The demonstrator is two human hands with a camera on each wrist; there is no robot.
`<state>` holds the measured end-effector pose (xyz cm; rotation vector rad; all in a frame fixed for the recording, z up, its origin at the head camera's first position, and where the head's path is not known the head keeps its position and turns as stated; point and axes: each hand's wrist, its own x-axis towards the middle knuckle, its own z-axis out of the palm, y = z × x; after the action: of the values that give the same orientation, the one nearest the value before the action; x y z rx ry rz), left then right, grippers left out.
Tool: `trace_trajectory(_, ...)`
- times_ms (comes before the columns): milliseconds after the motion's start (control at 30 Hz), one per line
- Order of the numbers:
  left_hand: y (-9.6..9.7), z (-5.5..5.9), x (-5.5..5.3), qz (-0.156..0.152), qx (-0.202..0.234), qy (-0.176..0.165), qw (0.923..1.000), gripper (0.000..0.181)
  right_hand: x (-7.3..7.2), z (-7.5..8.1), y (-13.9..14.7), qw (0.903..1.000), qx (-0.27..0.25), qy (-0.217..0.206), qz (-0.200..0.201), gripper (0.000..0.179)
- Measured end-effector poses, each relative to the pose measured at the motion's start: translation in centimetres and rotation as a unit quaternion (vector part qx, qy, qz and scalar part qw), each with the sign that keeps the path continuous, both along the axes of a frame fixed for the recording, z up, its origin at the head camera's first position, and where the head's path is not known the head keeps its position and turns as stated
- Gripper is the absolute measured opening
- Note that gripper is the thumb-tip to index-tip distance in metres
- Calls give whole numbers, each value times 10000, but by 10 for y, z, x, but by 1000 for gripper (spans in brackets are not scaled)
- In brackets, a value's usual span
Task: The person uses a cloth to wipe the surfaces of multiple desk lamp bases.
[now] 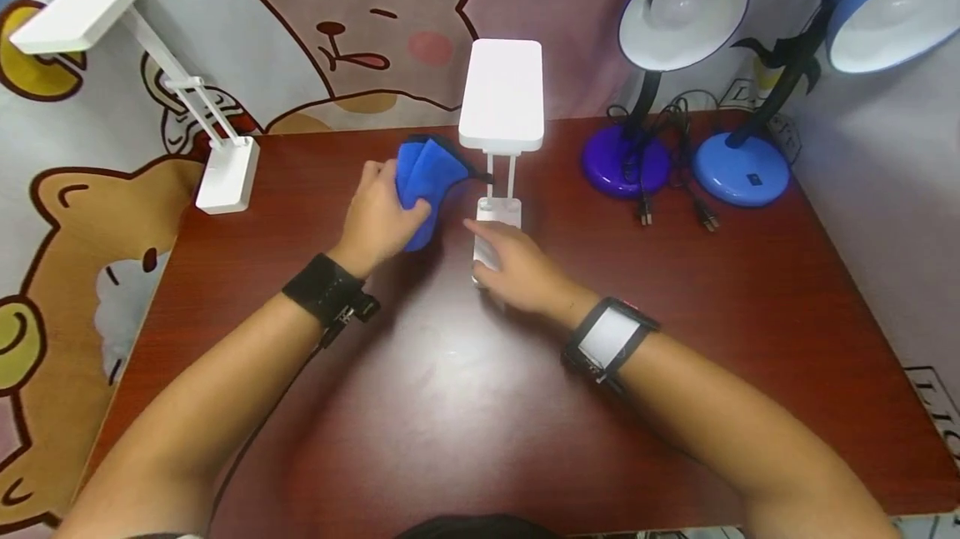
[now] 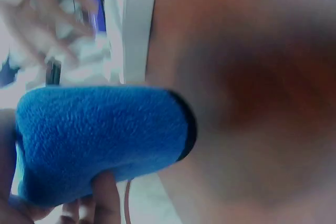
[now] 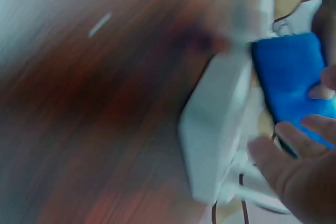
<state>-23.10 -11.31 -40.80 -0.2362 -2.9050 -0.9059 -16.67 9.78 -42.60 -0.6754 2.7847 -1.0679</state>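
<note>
My left hand (image 1: 380, 218) grips a folded blue cloth (image 1: 426, 181) with dark edging, thumb on the near side. Its fuzzy pile shows up close in the left wrist view, where the cloth (image 2: 105, 135) fills the middle. To the right of it stands a white desk lamp (image 1: 502, 93) with a flat head on two thin rods. My right hand (image 1: 528, 272) is at the lamp's base (image 1: 498, 218), index finger extended and thumb apart. In the right wrist view the fingers lie beside the base (image 3: 212, 129); whether they touch it I cannot tell.
Another white folding lamp (image 1: 228, 177) stands at the back left. At the back right are a purple lamp (image 1: 626, 162) and a blue lamp (image 1: 741, 171), with cords and plugs (image 1: 705, 214) between them. All stand on a reddish-brown table (image 1: 315, 406) against a cartoon-printed backdrop.
</note>
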Motion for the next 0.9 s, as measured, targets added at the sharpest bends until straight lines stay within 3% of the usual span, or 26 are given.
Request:
trace_trajectory(100, -4, 0, -19, 457, -177, 185, 9986, 72, -3, -9, 7, 9952, 872, 420, -154, 59)
trace_trajectory(167, -1, -2, -28, 561, -348, 149, 9977, 74, -4, -14, 10, 9890, 1389, 475, -200, 61)
trace_trajectory(333, 24, -9, -33, 187, -752, -367, 9963, 69, -2, -19, 14, 9778, 2068, 344, 31, 70)
trace_trajectory(500, 52, -12, -16, -526, -914, -896, 9904, 69, 1, -19, 17, 9789, 1968, 479, 261, 79)
trace_trajectory(600, 61, -14, -4, -725, -785, -1251, 9864, 72, 1, -18, 18, 9786, 1922, 622, 386, 81)
trace_trajectory(900, 56, -15, 32, -1330, -647, -1686, 9745, 65, -3, -17, 21, 9750, 1903, 944, 646, 77)
